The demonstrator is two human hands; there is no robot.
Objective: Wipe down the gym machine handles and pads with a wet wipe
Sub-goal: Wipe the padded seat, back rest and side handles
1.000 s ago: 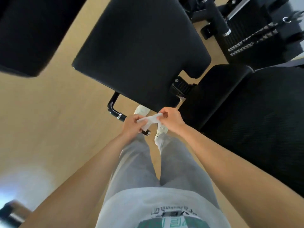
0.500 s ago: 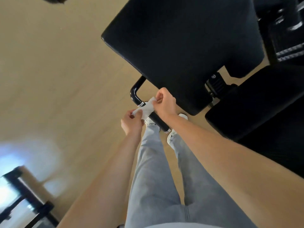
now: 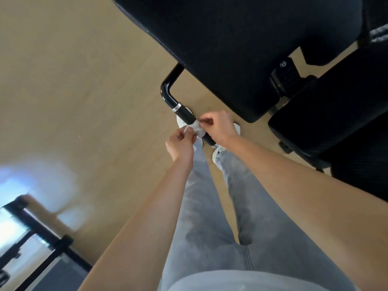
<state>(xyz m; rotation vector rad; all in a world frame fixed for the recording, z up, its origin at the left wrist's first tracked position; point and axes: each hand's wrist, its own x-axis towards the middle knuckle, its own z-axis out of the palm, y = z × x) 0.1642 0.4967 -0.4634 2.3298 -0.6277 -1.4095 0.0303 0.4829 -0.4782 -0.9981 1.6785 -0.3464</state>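
A white wet wipe (image 3: 197, 129) is stretched between my two hands and lies across the black grip of the machine handle (image 3: 184, 114). My left hand (image 3: 181, 144) pinches its left end, just left of the handle. Fingers of my right hand (image 3: 217, 127) pinch the other end on the handle's right side. The handle is a bent black tube with a chrome ring, coming out from under the big black seat pad (image 3: 241, 49). A part of the grip is hidden by my right hand.
A second black pad (image 3: 331, 114) and a black adjustment knob (image 3: 286, 77) sit at the right. Tan wooden floor spreads to the left. A black metal frame (image 3: 42, 246) stands at the lower left. My grey-trousered legs and white shoes are under the handle.
The view has shifted closer to the handle. Both hands have brought the wipe from in front of my body onto the handle's grip and draped it over the tube.
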